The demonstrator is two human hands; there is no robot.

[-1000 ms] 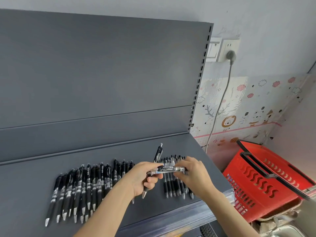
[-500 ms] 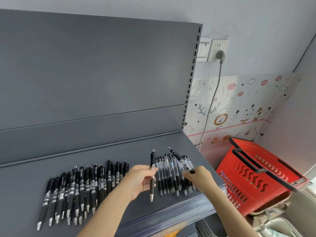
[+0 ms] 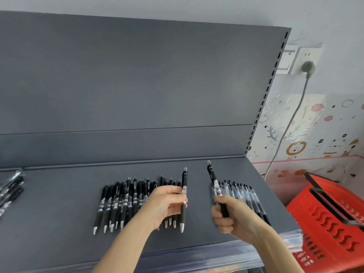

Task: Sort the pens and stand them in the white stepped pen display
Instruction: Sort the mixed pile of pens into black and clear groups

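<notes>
Separating now: left hand (image 3: 167, 205) grasping black pen (image 3: 184, 198), right hand (image 3: 230, 217) grasping clear-barrel pen (image 3: 214, 184); earlier held together. Sorting ongoing; white display unseen.

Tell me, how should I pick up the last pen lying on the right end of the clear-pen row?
Pinch that pen from above, around its barrel's middle. It lies flat on the shelf, tip toward you, pressed against its neighbours in the row, so only the top and outer right side look free. Probably come from the right.
</notes>
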